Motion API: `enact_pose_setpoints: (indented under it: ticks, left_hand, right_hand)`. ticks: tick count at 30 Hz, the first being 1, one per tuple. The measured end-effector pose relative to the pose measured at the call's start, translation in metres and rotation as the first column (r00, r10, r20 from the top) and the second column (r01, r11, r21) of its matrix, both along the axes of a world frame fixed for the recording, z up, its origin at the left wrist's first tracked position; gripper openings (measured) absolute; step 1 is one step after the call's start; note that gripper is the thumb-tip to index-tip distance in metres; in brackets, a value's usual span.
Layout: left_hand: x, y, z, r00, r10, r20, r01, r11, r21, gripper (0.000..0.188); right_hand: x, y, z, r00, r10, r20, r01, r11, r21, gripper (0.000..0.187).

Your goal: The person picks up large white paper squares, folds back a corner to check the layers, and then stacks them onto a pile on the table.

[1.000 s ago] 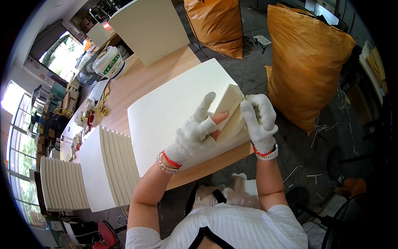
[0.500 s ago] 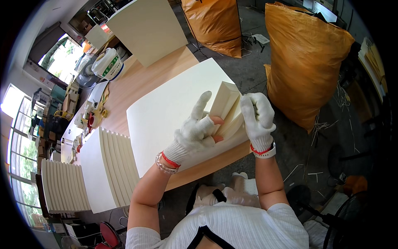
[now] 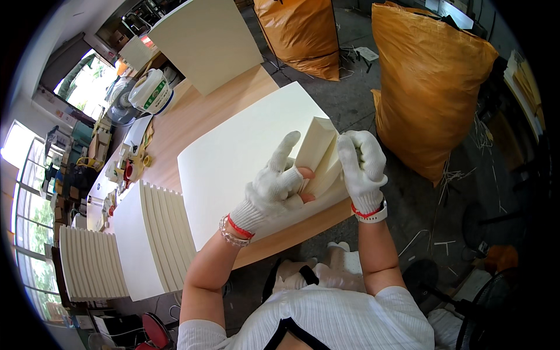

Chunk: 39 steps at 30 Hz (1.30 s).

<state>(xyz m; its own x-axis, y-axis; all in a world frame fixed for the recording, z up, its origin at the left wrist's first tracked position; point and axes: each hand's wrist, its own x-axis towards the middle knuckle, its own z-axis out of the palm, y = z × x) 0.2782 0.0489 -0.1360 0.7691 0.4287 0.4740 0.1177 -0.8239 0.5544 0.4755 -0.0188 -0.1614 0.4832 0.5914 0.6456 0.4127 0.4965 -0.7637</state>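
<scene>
Left hand (image 3: 271,189), thumb spread wide, touches folded board (image 3: 315,143) near table (image 3: 291,236) edge; right hand (image 3: 363,166) curled alongside, hold unclear; floor (image 3: 354,105) beyond.

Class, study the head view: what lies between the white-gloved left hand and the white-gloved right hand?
A cream, angular, trough-shaped piece lies between the left hand and the right hand; the head view shows this.
</scene>
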Motion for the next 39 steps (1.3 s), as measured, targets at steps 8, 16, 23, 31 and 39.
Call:
enact_pose_setpoints:
  ticks: [8, 16, 23, 31, 39]
  left_hand:
    - [-0.001, -0.001, 0.004, 1.0, 0.009, -0.025, -0.01, 0.999, -0.05, 0.045]
    - [-0.002, -0.002, 0.006, 0.998, 0.022, -0.051, -0.028, 0.993, -0.112, 0.044]
    - [-0.003, -0.004, 0.01, 0.997, 0.044, -0.069, -0.052, 0.991, -0.123, 0.044]
    - [-0.002, -0.012, 0.018, 0.992, 0.084, -0.098, -0.099, 0.982, -0.161, 0.039]
    - [-0.006, -0.011, 0.019, 0.988, 0.108, -0.111, -0.129, 0.97, -0.207, 0.037]
  right_hand:
    - [0.0, -0.001, -0.001, 1.0, 0.005, 0.001, -0.005, 1.0, 0.021, 0.012]
    - [0.001, -0.001, -0.004, 1.0, -0.005, -0.01, 0.005, 1.0, 0.017, 0.011]
    - [0.006, -0.008, -0.008, 0.998, 0.061, 0.002, -0.061, 0.998, 0.007, 0.008]
    - [0.009, -0.014, -0.013, 0.994, 0.095, -0.047, -0.094, 0.995, 0.016, 0.013]
    - [0.01, -0.013, -0.018, 0.995, 0.085, -0.055, -0.085, 0.996, 0.001, 0.007]
